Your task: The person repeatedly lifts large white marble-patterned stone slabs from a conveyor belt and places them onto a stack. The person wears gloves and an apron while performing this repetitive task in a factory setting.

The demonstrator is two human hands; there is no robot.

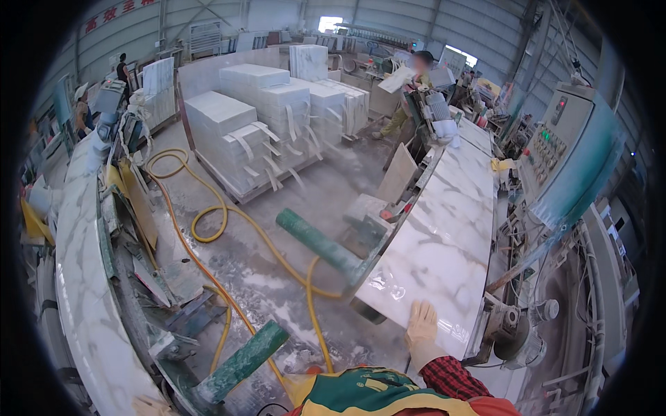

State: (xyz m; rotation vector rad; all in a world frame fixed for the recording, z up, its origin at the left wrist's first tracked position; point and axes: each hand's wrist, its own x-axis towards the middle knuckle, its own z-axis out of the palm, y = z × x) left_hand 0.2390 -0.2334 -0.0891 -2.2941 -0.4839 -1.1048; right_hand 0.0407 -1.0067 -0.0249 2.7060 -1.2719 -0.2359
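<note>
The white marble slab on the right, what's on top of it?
On the marble slab, a gloved right hand rests flat near the closest edge; the rest shows bare, glossy veined stone. What supports the slab underneath is covered.

Glossy white grey-veined marble slab [444, 229] lies flat on rollers.

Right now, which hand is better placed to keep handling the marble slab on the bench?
The right hand, judging by the view: gloved, it lies flat on the near end of the white marble slab. The left hand barely shows at the lower edge, far from it.
</note>
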